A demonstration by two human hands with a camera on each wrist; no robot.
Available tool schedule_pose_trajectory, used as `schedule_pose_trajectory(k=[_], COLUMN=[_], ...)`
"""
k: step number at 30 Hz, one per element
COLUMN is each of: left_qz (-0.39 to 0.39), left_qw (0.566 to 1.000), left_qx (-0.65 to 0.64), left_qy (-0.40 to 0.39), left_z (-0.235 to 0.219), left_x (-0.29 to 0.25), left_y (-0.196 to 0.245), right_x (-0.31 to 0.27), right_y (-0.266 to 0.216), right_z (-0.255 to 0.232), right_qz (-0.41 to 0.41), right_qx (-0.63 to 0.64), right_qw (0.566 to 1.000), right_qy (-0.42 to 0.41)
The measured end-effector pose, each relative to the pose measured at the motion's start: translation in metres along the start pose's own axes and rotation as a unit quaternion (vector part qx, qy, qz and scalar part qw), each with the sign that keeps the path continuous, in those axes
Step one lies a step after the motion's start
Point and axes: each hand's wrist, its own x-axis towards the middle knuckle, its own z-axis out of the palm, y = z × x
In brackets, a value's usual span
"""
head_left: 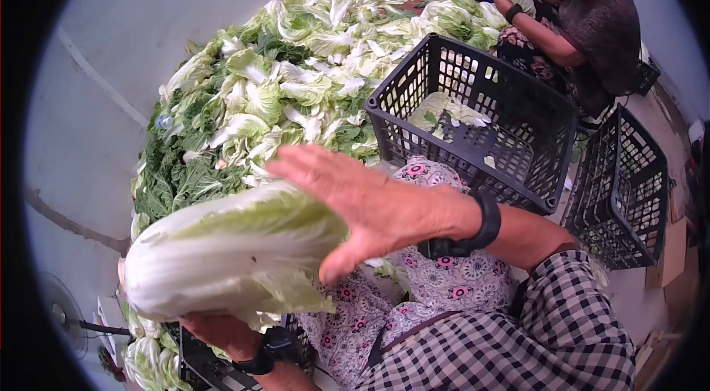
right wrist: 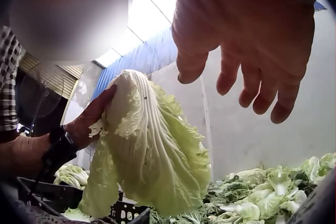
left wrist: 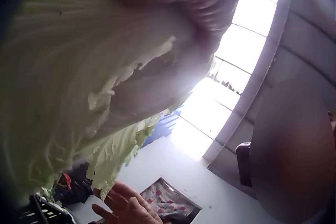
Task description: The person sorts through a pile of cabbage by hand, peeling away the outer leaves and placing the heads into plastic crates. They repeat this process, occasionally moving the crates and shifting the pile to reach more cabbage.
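— Where is the cabbage (head_left: 229,250)?

— Up in the air over the lap, lying sideways in the head view. The left hand (head_left: 222,332) grips its stem end from below, fingers curled round the base; the right wrist view shows the thumb against the pale ribs, leaves hanging down.

— And the right hand (head_left: 370,206)?

— Spread flat, fingers straight and slightly apart, palm toward the leafy side. From the head it seems just beside the leaves; the right wrist view shows a gap.

— What's around?

— A black crate (head_left: 473,117) past the knees, a second crate (head_left: 621,191) on the right, and a heap of cabbages (head_left: 296,80) behind.
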Motion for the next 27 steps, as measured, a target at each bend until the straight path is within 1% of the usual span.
schedule_pose_trajectory(k=[1, 2, 3, 4, 7, 10, 11, 13, 16, 18, 19, 21, 23, 24, 26, 27], left_qz=[0.014, 0.092, 0.105, 0.097, 0.049, 0.012, -0.004, -0.039, -0.112, -0.060, -0.035, -0.152, -0.228, -0.260, -0.253, -0.252], left_qw=[1.000, 0.991, 0.989, 0.991, 0.998, 0.998, 0.996, 0.989, 0.956, 0.975, 0.976, 0.940, 0.887, 0.869, 0.851, 0.843], left_qx=[-0.002, 0.079, 0.090, 0.076, 0.014, -0.026, -0.039, -0.088, -0.171, -0.026, 0.047, -0.045, -0.055, -0.071, -0.031, -0.008], left_qy=[0.011, -0.050, -0.052, -0.050, -0.041, -0.063, -0.075, -0.114, -0.210, -0.214, -0.212, -0.302, -0.399, -0.415, -0.460, -0.475], left_z=[-0.001, 0.000, 0.000, 0.001, 0.005, 0.009, 0.008, 0.009, 0.024, 0.049, 0.061, 0.078, 0.098, 0.097, 0.095, 0.090], left_x=[-0.001, -0.009, -0.009, -0.008, -0.004, -0.001, 0.000, -0.007, -0.016, -0.024, -0.027, -0.026, -0.037, -0.039, -0.036, -0.032], left_y=[0.000, 0.001, 0.001, 0.001, 0.000, -0.003, -0.005, -0.004, -0.002, 0.003, 0.004, -0.005, 0.005, -0.003, -0.014, -0.018], right_x=[-0.002, -0.004, -0.003, -0.001, 0.003, 0.001, 0.002, 0.003, -0.001, -0.006, -0.009, -0.019, -0.036, -0.051, -0.082, -0.098], right_y=[-0.004, -0.009, -0.011, -0.011, -0.016, -0.023, -0.026, -0.031, -0.027, -0.023, -0.020, -0.010, -0.002, 0.005, 0.020, 0.029], right_z=[0.007, 0.014, 0.017, 0.016, 0.009, 0.012, 0.008, -0.004, -0.012, -0.025, -0.034, -0.049, -0.068, -0.075, -0.097, -0.110], right_qz=[-0.020, -0.041, -0.063, -0.049, -0.020, -0.006, 0.051, 0.162, 0.251, 0.278, 0.292, 0.243, 0.246, 0.226, 0.225, 0.239], right_qx=[0.026, 0.053, 0.080, 0.186, 0.247, 0.231, 0.301, 0.432, 0.522, 0.552, 0.567, 0.604, 0.615, 0.621, 0.592, 0.558], right_qw=[0.999, 0.997, 0.993, 0.979, 0.966, 0.972, 0.951, 0.884, 0.815, 0.785, 0.768, 0.747, 0.722, 0.713, 0.708, 0.714], right_qy=[-0.017, -0.035, -0.052, -0.064, -0.068, -0.031, -0.045, -0.075, -0.005, 0.046, 0.070, 0.138, 0.201, 0.233, 0.312, 0.350])
